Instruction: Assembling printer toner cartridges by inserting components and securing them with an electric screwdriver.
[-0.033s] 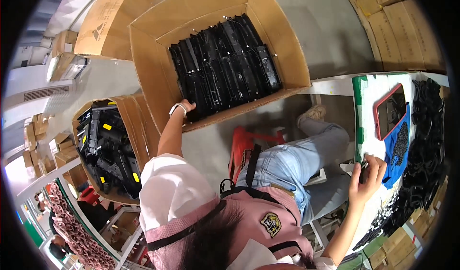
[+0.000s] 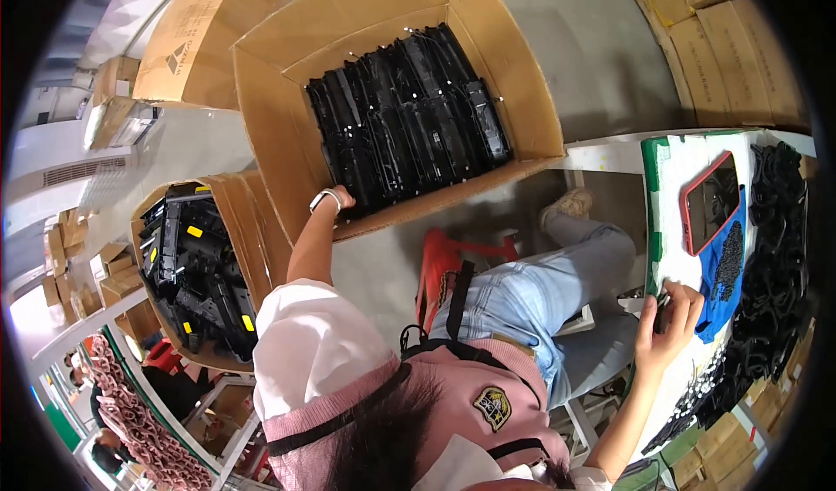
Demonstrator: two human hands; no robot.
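My left hand (image 2: pixel 343 198), with a pale band at the wrist, reaches over the near left corner of a large open cardboard box (image 2: pixel 266 125). It touches the nearest of the black plastic parts (image 2: pixel 418 116), which stand packed in rows inside. Its fingertips are lost against the dark parts, so their grip cannot be told. Over the edge of the white work table (image 2: pixel 675 195), my right hand (image 2: pixel 669 324) is closed around a small dark object with a shiny bit at its top. Its kind is hidden by the fingers.
A red-cased phone (image 2: pixel 711 203) and a blue bag of small black pieces (image 2: pixel 724 269) lie on the table beside black parts (image 2: pixel 775 230). A second box (image 2: pixel 239 256) of black parts stands left. A red stool (image 2: pixel 435 269) is below. Pink parts (image 2: pixel 131 413) hang at lower left.
My left hand has shifted very slightly down at the box corner, its fingers less visible. My right hand is almost still.
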